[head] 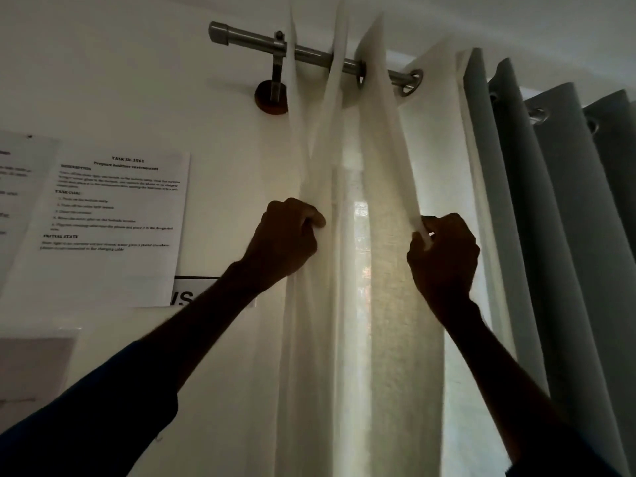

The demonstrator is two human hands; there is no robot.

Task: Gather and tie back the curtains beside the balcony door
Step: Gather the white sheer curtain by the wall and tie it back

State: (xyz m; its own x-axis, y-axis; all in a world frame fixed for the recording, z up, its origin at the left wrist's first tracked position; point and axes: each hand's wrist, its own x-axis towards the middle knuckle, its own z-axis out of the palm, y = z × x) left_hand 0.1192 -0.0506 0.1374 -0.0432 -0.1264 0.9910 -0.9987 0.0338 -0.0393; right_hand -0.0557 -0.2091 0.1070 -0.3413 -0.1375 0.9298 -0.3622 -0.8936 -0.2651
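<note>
Cream curtain: a sheer, loosely woven cream fabric curtain (385,270) hung in long vertical folds left of the grey one, backlit.
Grey curtain: a heavy, smooth grey eyelet curtain (550,218) hung far right.
Rod: a brushed-metal cylindrical curtain rod (313,56) ran above.
Paper: a printed white sheet (117,228) was stuck on the left wall.
Left hand (285,242): curled shut, gripping the cream curtain's left fold.
Right hand (444,256): fingers pressed together, pinching its right edge.
</note>
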